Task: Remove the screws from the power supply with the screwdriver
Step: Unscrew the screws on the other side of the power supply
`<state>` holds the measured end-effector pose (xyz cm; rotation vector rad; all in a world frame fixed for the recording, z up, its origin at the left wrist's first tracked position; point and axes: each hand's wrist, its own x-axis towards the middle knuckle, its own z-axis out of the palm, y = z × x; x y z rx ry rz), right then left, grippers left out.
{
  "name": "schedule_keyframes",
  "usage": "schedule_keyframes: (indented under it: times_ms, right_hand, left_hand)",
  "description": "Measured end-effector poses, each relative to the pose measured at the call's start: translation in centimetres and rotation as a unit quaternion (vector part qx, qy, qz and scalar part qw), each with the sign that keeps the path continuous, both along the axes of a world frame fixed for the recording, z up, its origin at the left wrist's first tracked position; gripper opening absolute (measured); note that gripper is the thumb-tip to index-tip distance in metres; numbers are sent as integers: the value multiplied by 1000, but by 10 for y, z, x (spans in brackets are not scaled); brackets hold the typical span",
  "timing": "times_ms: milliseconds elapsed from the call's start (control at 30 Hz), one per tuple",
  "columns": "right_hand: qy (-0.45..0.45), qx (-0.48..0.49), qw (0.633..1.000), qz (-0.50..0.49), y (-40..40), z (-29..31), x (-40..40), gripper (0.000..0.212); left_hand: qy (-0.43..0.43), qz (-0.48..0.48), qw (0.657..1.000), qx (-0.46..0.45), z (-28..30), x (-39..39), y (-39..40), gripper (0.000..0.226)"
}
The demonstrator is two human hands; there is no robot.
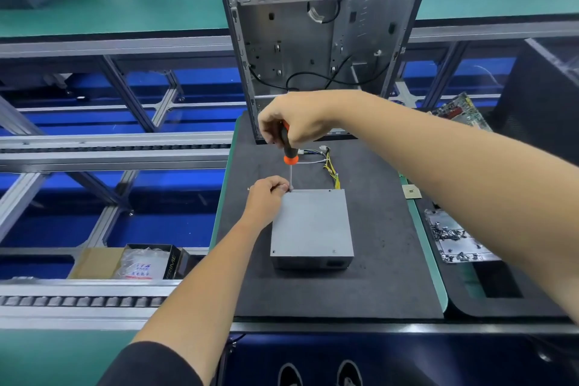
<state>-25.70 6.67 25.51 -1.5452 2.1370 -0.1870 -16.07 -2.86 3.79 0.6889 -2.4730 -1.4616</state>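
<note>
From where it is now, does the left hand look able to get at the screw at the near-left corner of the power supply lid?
Probably yes. The left hand is at the far-left corner of the power supply, and the lid between it and the near-left screw is bare.

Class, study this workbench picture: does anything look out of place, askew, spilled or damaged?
Nothing looks damaged. The power supply sits flat on the dark mat, the screwdriver upright at its far-left corner. The one untidy spot is a loose heap of screws on a metal plate to the right.
</note>
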Motion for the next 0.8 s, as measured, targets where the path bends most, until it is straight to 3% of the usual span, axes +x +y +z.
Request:
schedule_keyframes:
  times_ms: [67, 100, 167, 233, 333, 433, 533, 600, 667, 700, 767, 800]
  right_hand:
    - [35, -17, 999, -29, -1, -6, 1, 5]
    - [78, -10, 996, -50, -1, -8, 0, 14]
    - [247, 26, 968, -26, -2, -13, 1, 35]
    - [310, 25, 951, 3, -5, -17, -1, 28]
    - [132, -35, 991, 14, -4, -12, -4, 9]
    - [-7, -40, 999, 12, 1, -4, -2, 25]
    - [33, -47, 998, -30, 0, -12, -1, 6]
    - [151, -27, 985, -81, -2, -17, -2, 38]
    - [234, -17, 968, -92, -4, -20, -4, 43]
    - [227, -10, 971, -75, -5, -19, -4, 35]
    - [114, -25, 993, -33, -3, -16, -4, 7]
    - [45, -36, 998, -22, -1, -11, -2, 12]
  left_hand:
    - [0, -3, 1000, 0, 1, 0, 1, 24]
    - [1, -2, 1000, 0, 1, 1, 1, 24]
    - [1, 0, 1000, 0, 1, 1, 0, 25]
    - [1, 0, 1000, 2, 1, 1, 1, 26]
    - [2, 1, 1000, 4, 1, 2, 1, 25]
    - [4, 2, 1000, 4, 1, 2, 1, 25]
    - [10, 4, 1000, 8, 2, 2, 3, 24]
    - [10, 6, 1000, 7, 2, 2, 3, 25]
    - [7, 7, 1000, 4, 3, 3, 3, 26]
    - [8, 7, 1000, 2, 3, 3, 3, 27]
    - [13, 6, 1000, 3, 2, 3, 3, 26]
    - [13, 6, 1000, 4, 2, 3, 3, 25]
